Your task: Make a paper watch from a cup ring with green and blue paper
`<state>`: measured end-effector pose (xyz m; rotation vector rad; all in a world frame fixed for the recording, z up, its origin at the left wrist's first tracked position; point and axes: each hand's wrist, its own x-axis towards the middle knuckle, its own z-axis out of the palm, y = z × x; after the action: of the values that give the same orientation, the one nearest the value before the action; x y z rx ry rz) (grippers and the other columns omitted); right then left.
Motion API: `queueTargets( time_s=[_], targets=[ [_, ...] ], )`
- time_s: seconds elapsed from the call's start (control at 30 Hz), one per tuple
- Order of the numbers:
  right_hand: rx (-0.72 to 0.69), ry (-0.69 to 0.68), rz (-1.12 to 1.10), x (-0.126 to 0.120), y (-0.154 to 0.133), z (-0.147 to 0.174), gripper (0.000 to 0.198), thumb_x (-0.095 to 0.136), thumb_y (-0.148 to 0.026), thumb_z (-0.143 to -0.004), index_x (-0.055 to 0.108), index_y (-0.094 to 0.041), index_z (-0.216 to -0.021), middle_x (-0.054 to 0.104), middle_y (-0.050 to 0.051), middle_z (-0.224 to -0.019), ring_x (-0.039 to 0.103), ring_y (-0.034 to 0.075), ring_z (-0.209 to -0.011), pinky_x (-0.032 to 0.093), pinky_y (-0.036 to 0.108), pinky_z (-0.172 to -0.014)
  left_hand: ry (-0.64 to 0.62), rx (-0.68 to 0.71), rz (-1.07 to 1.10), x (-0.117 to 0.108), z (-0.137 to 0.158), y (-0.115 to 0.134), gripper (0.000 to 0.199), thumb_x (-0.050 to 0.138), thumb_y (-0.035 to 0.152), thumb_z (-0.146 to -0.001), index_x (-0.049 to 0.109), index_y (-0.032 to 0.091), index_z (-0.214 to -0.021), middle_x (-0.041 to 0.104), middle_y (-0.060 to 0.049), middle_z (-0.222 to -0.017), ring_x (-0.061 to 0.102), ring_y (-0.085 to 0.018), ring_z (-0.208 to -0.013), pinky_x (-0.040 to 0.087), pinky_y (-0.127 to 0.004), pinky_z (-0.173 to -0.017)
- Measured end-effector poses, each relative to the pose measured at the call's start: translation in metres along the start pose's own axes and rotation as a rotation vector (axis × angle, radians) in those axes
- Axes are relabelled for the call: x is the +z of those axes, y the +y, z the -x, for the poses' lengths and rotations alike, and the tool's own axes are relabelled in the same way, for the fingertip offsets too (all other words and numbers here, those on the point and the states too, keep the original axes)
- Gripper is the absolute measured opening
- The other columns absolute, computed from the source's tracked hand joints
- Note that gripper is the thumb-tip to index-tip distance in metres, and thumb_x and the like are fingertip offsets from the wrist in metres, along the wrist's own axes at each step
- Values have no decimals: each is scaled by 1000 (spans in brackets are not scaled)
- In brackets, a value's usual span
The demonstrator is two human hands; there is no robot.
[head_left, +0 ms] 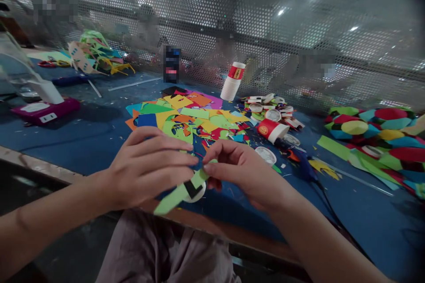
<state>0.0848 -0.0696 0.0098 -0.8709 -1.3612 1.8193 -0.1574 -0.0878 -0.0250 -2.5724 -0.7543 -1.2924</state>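
Note:
Between the thumb and fingertips of my right hand is the upper end of a light green paper strip, slanting down to the left near the table edge. My left hand reaches in from the other side, its fingers stretched out and close to the strip; its thumb is hidden. A white round piece, partly covered by the strip, shows below my hands with a black L-shaped piece against it. Whether the black piece is stuck to the strip I cannot tell. Just beyond my hands lie coloured paper scraps.
A stack of paper cups stands before the perforated metal screen. Cut cup pieces, a tipped red cup and a blue glue gun with its cord lie to the right. A purple power strip sits left; a phone stands behind.

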Motion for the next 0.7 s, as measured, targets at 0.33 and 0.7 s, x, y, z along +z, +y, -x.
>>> queueTargets(
  time_s=[0.33,0.7],
  targets=[
    [-33,53,12,-16,9,-5,22,102,-24,-64,82,-24,-74,82,-2,-85,73,9,-77,59,18,-75,1,-353,124,14,18,27,7,67,25,-107,73,23,-103,83,4,-93,79,-9,-76,62,-13,-74],
    [46,197,315,-20,32,-13,31,78,-19,-66,75,-21,-97,75,-1,-86,70,15,-80,57,31,-78,-129,-89,-155,27,69,54,37,42,8,-115,77,14,-121,84,-3,-118,72,-15,-112,53,-27,-106]
  ],
)
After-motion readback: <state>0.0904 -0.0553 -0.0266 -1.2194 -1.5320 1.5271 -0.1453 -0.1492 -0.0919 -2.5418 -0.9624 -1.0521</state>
